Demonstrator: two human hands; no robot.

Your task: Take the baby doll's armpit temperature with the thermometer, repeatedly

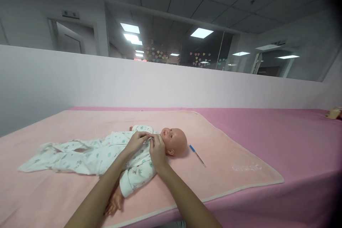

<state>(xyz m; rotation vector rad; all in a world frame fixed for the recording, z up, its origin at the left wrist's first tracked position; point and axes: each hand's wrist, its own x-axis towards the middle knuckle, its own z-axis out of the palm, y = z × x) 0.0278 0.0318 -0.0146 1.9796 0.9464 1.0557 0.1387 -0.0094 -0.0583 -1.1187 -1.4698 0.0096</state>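
Observation:
A baby doll (177,140) lies on its back, its bald head to the right and turned a little toward the far side. It wears a white sleepsuit (107,151) with small green and brown prints, and one bare doll hand (114,202) sticks out of the near sleeve. My left hand (137,142) is closed at the front of the neckline, fingers bent over the cloth. Close beside it, just below the doll's chin, my right hand (157,151) pinches the same neckline. The fingertips of both hands nearly meet; the bit of cloth between them is mostly hidden.
Beyond the doll's head lies a thin pen-like stick (197,156) with a blue end. A peach blanket (229,149) with a pale border covers part of the pink tabletop (267,131). A white partition (171,85) rises behind; a small yellowish object (333,113) sits at far right.

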